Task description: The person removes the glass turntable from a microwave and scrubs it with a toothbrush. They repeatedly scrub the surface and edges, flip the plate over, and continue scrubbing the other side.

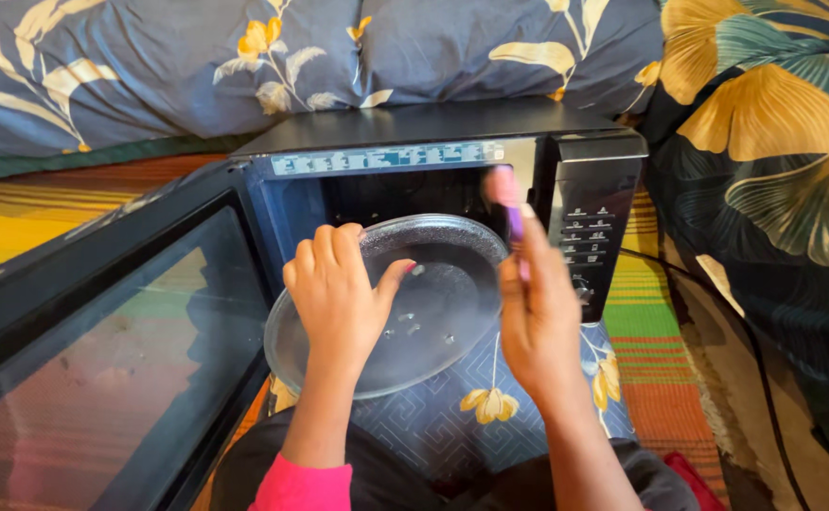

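The glass plate [405, 312], round and clear, is half out of the microwave [452, 161]: its far rim sits at the mouth of the oven and its near rim hangs out toward us, tilted down over the patterned blue cloth [433, 426]. Our left hand [334, 298] holds it at the left edge, fingers curled together over the rim and the thumb spread onto the upper face. Our right hand [537, 317] is at the right edge with its fingers closed around a thin purple and pink stick [514, 222], blurred, so we cannot tell what it is or whether that hand also touches the glass.

As we judge it, only one hand grips the plate for certain, so we should keep it level and low over the cloth, press the thumb firmly, and avoid knocking the far rim on the oven frame. Freeing the right hand for a second grip would make it safer.

The microwave door [102, 350] stands swung wide on the left, its dark window facing up at us. The control panel [590, 237] is just right of the plate. Behind are flowered cushions [244, 57], and beneath is a striped mat [661, 331], with a black cable [746, 341] running across it at the right.
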